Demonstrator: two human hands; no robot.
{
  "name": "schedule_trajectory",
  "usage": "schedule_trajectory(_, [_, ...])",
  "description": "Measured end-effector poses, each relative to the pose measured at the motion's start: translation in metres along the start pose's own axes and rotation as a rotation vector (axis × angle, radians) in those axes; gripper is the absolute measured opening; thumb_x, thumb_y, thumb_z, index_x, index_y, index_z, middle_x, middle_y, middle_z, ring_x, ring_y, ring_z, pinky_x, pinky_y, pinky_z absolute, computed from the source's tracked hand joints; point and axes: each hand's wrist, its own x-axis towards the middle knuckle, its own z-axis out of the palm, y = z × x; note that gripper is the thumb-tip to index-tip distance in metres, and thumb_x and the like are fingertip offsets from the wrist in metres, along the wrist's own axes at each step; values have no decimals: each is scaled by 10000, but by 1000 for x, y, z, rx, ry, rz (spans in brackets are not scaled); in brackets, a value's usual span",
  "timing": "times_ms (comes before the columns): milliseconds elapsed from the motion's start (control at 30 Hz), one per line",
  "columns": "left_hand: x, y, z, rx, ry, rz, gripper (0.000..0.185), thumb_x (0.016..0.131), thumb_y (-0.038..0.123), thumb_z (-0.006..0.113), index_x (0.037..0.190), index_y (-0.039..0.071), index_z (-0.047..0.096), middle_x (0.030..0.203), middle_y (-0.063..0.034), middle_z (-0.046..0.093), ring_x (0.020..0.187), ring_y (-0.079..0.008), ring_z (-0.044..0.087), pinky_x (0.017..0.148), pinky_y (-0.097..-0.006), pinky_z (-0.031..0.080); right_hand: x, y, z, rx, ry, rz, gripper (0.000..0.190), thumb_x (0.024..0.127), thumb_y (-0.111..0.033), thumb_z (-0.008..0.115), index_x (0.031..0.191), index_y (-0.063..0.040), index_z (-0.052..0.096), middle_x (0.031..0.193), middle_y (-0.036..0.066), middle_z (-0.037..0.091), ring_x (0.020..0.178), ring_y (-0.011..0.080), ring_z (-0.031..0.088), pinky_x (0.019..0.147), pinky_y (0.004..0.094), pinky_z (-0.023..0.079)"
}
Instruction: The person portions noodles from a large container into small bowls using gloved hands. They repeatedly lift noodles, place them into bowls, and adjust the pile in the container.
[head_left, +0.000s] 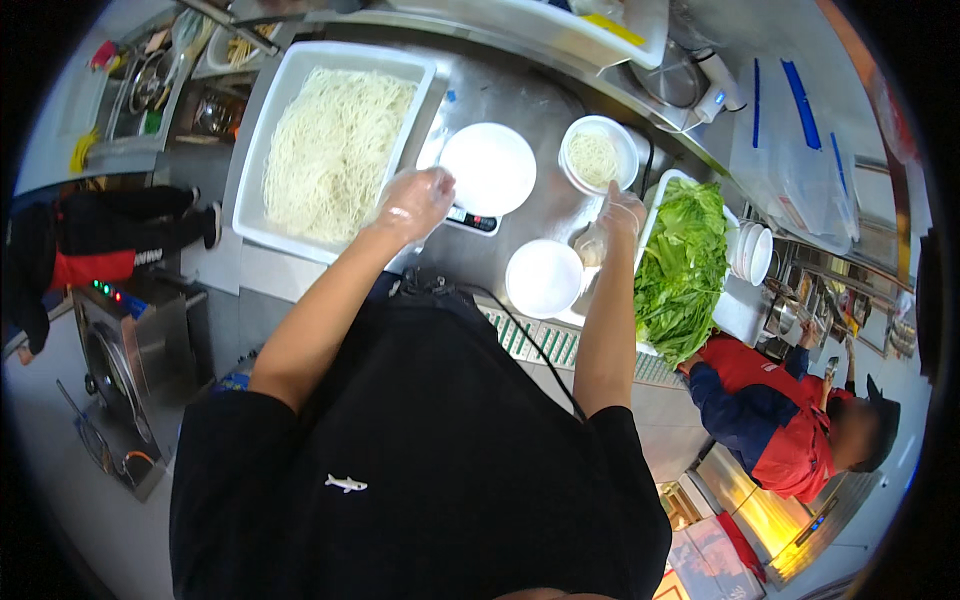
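Note:
My left hand, in a clear plastic glove, is beside a white round bowl on a digital kitchen scale. Its fingers are curled at the bowl's left edge; whether they grip anything is hidden. My right hand, also gloved, has its fingers on the near rim of a white bowl of noodles. Left of my left hand, a large white plastic tub holds a heap of pale thin noodles. Another white round bowl lies near the counter's front edge, left of my right forearm.
Right of my right hand is a white tray of green lettuce. Stacked white bowls stand beyond it. A co-worker in red and blue is at the right; another person is at the left. A shelf runs behind the steel counter.

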Motion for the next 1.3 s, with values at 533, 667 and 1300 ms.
schedule_trajectory(533, [-48, -187, -39, 255, 681, -118, 475, 840, 273, 813, 1206, -3, 691, 1167, -221, 714, 1076, -387, 690, 970, -439, 538, -309, -67, -8, -380, 242, 316, 639, 844, -342, 805, 1338, 14, 608, 1294, 256, 639, 1192, 411, 625, 1025, 475, 491])
schedule_trajectory(667, [-55, -121, -37, -80, 503, -269, 536, 861, 359, 813, 1236, -2, 683, 1188, -233, 699, 1098, -392, 680, 969, -451, 531, -301, 17, 23, -353, 35, 277, 584, 883, -287, 775, 1319, 49, 580, 1075, 255, 707, 885, 418, 717, 809, 478, 583])
schedule_trajectory(1300, [-59, -198, -29, 372, 186, -383, 576, 909, 350, 735, 1432, 189, 557, 1426, -175, 574, 1272, -377, 580, 1045, -527, 467, -218, -183, 42, 445, -61, -24, 395, 1015, -290, 654, 1189, 59, 593, 852, 135, 656, 577, 178, 646, 498, 326, 552])
